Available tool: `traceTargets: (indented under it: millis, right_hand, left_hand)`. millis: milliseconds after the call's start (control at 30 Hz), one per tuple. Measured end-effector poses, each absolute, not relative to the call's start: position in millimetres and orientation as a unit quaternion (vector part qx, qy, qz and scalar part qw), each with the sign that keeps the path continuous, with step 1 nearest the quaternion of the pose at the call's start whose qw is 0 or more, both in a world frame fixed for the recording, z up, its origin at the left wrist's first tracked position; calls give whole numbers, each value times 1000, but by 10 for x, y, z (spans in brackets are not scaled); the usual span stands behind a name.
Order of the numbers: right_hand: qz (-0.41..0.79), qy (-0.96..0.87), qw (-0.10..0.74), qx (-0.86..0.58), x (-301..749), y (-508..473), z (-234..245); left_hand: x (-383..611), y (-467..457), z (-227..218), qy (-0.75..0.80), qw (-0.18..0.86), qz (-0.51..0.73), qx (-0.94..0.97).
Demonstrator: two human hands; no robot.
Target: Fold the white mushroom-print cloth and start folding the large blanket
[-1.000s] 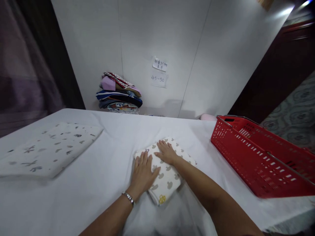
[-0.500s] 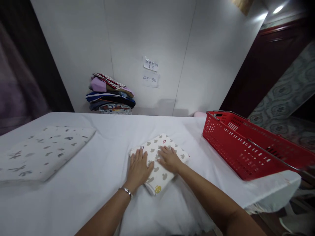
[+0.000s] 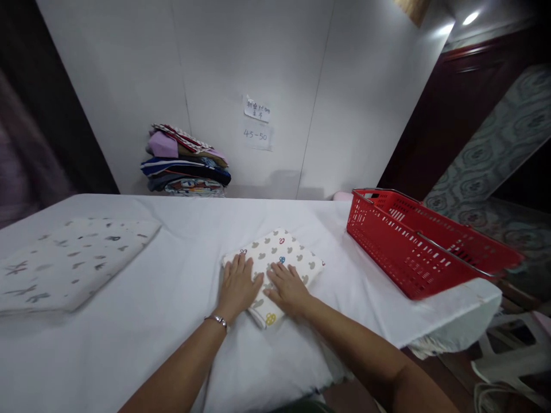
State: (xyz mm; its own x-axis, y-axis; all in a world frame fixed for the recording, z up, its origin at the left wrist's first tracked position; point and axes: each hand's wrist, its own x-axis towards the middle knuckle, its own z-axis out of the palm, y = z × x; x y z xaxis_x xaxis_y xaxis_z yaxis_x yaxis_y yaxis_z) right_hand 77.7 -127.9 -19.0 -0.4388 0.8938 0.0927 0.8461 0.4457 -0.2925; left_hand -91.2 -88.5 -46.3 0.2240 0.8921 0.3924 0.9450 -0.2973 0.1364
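A folded white cloth (image 3: 275, 246) printed with grey, red, blue and yellow mushroom shapes lies on the white-covered table (image 3: 172, 344). Its layered folded edge points toward me. My left hand (image 3: 239, 287) rests flat on the cloth's left side, fingers stretched out, a bracelet on the wrist. On the near right part of the cloth, my right hand (image 3: 289, 287) is laid flat with its fingers spread. Neither hand grips anything. The hands cover part of the print.
Another white cloth (image 3: 81, 258) with dark prints lies flat at the left. A red perforated basket (image 3: 396, 252) with metal handles stands at the right edge. Folded fabrics (image 3: 187, 166) are stacked by the wall, below paper signs (image 3: 257, 135). A white stool (image 3: 512, 355) is at lower right.
My right hand has slid toward me and slightly left on the cloth, uncovering a blue mushroom. My left hand stays on the left side. The whole view has shifted slightly.
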Motion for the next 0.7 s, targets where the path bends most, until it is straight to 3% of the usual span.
traceTargets:
  millis: [300,533,700]
  right_hand:
    - [106,-839,156,-510,450,-1851,-334]
    - [141,-911,164,-352,491,-2161,-163]
    - [71,-830,256,-490,1032,-1560,29]
  left_hand:
    - [-914,-888,-433,-585,64,-192,-785]
    - [-916,-841,-470,-591,62,-187,-782]
    - [-912,-880,-455,-594,53,-190,-780]
